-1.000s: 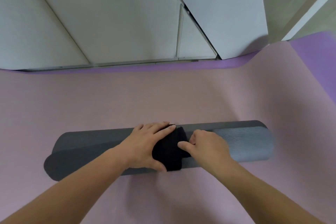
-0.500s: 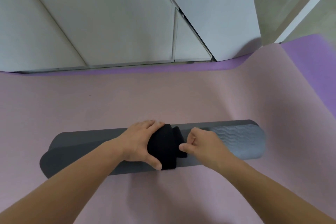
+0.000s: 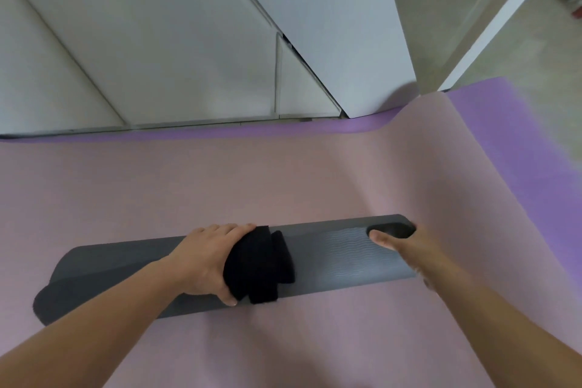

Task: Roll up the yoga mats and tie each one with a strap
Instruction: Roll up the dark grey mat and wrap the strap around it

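Looking down from the head view, you have the rolled grey mat (image 3: pixel 340 258) lying crosswise on the pink mat (image 3: pixel 220 186), which is spread flat over a purple mat (image 3: pixel 519 142) that shows along the far edge and on the right.

Black strap (image 3: pixel 261 268): wrapped round the roll near its middle, with a loose tail lying on the right of the band.

Left hand (image 3: pixel 208 258): your fingers curl over the top of the roll and your thumb is on the near side. It grips the roll and covers the strap's left edge.

Right hand (image 3: pixel 406 249): at the roll's right end, with the thumb lying along the top. The fingers are hidden past the end, so you cannot tell whether they are closed.

White panels (image 3: pixel 157 41) stand beyond the mats.
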A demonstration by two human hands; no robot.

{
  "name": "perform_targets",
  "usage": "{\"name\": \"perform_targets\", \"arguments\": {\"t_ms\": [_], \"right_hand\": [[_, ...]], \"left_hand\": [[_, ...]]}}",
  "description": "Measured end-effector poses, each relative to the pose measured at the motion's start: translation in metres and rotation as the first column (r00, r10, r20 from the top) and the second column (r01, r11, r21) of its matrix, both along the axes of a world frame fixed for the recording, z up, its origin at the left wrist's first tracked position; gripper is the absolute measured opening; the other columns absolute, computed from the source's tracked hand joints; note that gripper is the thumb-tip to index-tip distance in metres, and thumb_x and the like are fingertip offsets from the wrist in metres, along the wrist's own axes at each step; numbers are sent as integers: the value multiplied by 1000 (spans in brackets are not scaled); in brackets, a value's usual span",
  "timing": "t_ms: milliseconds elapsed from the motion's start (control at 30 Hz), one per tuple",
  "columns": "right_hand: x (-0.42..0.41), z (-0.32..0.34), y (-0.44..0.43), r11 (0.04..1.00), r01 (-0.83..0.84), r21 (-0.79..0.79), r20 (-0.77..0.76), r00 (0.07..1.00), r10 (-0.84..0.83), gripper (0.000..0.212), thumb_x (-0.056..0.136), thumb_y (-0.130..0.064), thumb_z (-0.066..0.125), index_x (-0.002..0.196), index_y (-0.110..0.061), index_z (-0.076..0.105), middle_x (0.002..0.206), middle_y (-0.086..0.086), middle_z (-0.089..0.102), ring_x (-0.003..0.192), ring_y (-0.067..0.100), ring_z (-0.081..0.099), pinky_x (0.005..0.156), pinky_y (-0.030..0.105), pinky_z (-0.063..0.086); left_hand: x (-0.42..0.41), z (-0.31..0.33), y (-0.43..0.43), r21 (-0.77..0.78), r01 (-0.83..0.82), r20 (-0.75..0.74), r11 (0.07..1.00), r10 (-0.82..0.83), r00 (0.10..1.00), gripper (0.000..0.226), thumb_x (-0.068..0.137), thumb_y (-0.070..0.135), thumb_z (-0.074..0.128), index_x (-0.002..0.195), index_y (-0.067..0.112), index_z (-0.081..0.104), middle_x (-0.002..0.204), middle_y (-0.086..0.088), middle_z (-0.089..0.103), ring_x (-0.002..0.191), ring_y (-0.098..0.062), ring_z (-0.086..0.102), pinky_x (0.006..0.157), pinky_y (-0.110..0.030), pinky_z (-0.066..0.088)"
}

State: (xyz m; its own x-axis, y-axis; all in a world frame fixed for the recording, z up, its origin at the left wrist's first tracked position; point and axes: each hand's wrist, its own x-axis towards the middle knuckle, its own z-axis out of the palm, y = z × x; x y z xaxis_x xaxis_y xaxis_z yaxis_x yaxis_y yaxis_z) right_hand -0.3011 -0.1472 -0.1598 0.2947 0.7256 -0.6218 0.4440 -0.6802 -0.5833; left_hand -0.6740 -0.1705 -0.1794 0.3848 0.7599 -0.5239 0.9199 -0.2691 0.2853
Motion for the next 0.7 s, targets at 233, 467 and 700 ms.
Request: {"name": "perform_targets", "arguments": {"t_ms": [233,467,700], "right_hand": [[-18,70,17,998,-16,62,15,1000,15,78,58,-42,94,121,-19,55,108,0,65,96,20,61,80,36,49],[-76,200,17,952,-206,225,87,978,191,76,72,-38,86,135,-23,45,118,-5,59,104,19,61,72,25,47],[-197,348,-11,710,-585,391,184,806,562,67,88,-23,72,148,-23,42,141,-5,51,127,17,48,108,35,39]], "left_hand": [[6,63,-5,-32,-11,-187,999,5,982,131,66,67,71,158,19,-9,162,-5,16,146,-26,24,118,-42,24],[12,181,-16,-195,-310,-120,931,291,949,122,77,54,72,158,7,-7,166,-9,2,153,-26,7,123,-43,15],[-23,353,-36,-505,-766,336,398,908,250,55,97,51,53,145,25,47,137,2,55,122,-19,54,108,-42,44]]}}
